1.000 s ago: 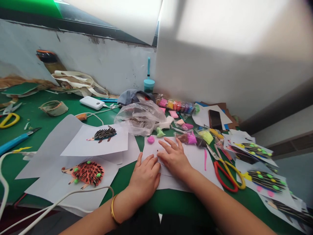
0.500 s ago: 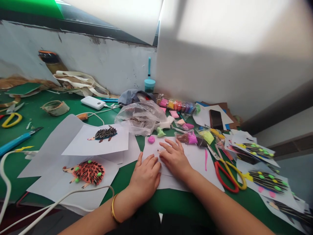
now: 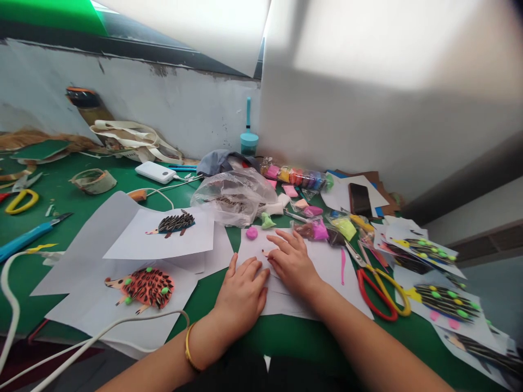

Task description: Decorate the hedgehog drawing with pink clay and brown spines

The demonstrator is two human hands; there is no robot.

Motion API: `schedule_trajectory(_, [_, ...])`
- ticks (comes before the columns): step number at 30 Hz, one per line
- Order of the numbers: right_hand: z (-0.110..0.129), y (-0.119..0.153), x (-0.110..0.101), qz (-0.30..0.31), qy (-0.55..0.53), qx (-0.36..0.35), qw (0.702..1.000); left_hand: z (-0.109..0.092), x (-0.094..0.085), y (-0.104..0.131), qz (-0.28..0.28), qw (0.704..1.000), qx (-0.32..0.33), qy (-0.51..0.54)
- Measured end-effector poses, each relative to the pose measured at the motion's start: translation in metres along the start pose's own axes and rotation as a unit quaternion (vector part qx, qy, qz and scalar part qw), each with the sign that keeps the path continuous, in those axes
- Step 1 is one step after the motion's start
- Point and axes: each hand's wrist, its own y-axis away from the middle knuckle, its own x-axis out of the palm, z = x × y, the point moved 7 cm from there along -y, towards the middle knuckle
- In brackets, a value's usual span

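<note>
On a white sheet of paper (image 3: 327,267), my left hand (image 3: 243,291) rests palm down with its fingers stretched out, holding the sheet's near left part. My right hand (image 3: 295,264) also lies on the sheet with fingers spread. Its thumb and index finger touch the paper beside a small pinkish piece with a dark tip (image 3: 265,252), mostly hidden beneath them. A ball of pink clay (image 3: 251,233) sits at the sheet's far left corner, just beyond my fingers. A pink plastic clay tool (image 3: 342,267) lies on the right side of the sheet.
Red-and-yellow scissors (image 3: 378,294) lie right of the sheet, near stacked hedgehog pictures (image 3: 445,299). Bagged clay (image 3: 318,228) and a plastic bag of seeds (image 3: 232,198) stand behind. At left are a seed hedgehog (image 3: 149,288), a white cable (image 3: 110,329) and a blue cutter (image 3: 28,239).
Both hands stay almost in place on the paper. The view has shifted very slightly, and the right fingers have barely moved.
</note>
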Motion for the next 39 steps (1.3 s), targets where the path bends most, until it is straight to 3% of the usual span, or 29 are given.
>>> schedule_trajectory(5, [-0.033,0.015,-0.025,-0.032,-0.037,0.054,0.997,0.001,0.003,0.0,0.007,1.0,0.003,-0.012])
schedule_trajectory(8, [-0.043,0.032,-0.03,-0.018,-0.072,0.063,0.995,0.001,0.001,-0.002,0.001,1.0,0.003,-0.02])
schedule_trajectory(13, [-0.026,0.053,-0.03,-0.009,-0.086,0.055,0.995,-0.008,-0.009,-0.003,-0.014,0.999,0.049,0.018])
schedule_trajectory(19, [-0.009,0.054,-0.024,-0.008,-0.079,0.039,0.996,-0.027,0.001,0.003,0.078,0.98,0.167,0.073])
schedule_trajectory(27, [-0.019,0.054,-0.025,-0.034,-0.054,0.046,0.997,-0.023,0.013,0.004,0.102,0.983,0.146,0.049])
schedule_trajectory(39, [-0.01,0.045,-0.015,-0.005,-0.026,0.015,1.0,-0.025,0.014,0.003,0.103,0.984,0.139,0.046])
